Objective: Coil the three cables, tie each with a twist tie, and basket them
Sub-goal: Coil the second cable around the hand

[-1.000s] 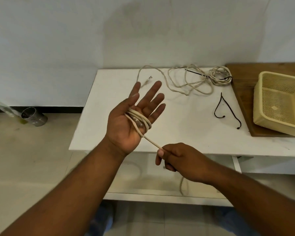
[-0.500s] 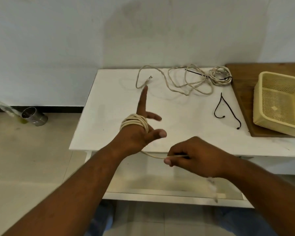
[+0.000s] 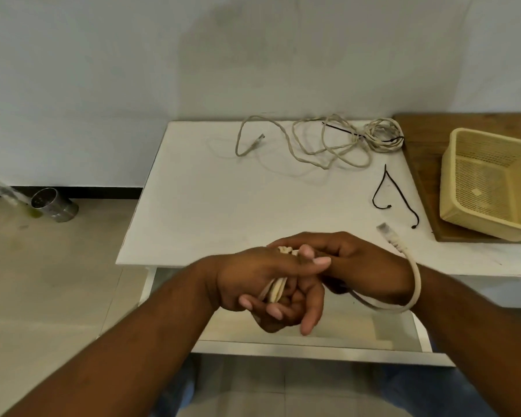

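One cable (image 3: 275, 291) of three: wound in loops round the left hand (image 3: 253, 275), held low before the desk's (image 3: 208, 206) near edge; its last stretch arcs under the right wrist, and the plug (image 3: 388, 234) sticks up free.
Left hand: fingers curled down round the loops, gripping them; thumb stretched out.
Right hand (image 3: 364, 266): laid over the top of the loops, fingers closed on the cable; the exact grip is partly hidden.
Other cables: a loose cable (image 3: 316, 145) sprawls uncoiled at the back of the desk; a small bundle (image 3: 381, 135) sits just right of it, and I cannot tell whether it is tied.
Twist ties: a bent black tie (image 3: 396, 192) lies near the basket; a second tie (image 3: 343, 130) crosses the back tangle.
Basket (image 3: 491, 218): on the wooden board (image 3: 421, 139) at right, no cable in it.
Done, by my reading: the first coil, nearly.
Left: tying it, basketing it, then both remaining cables.
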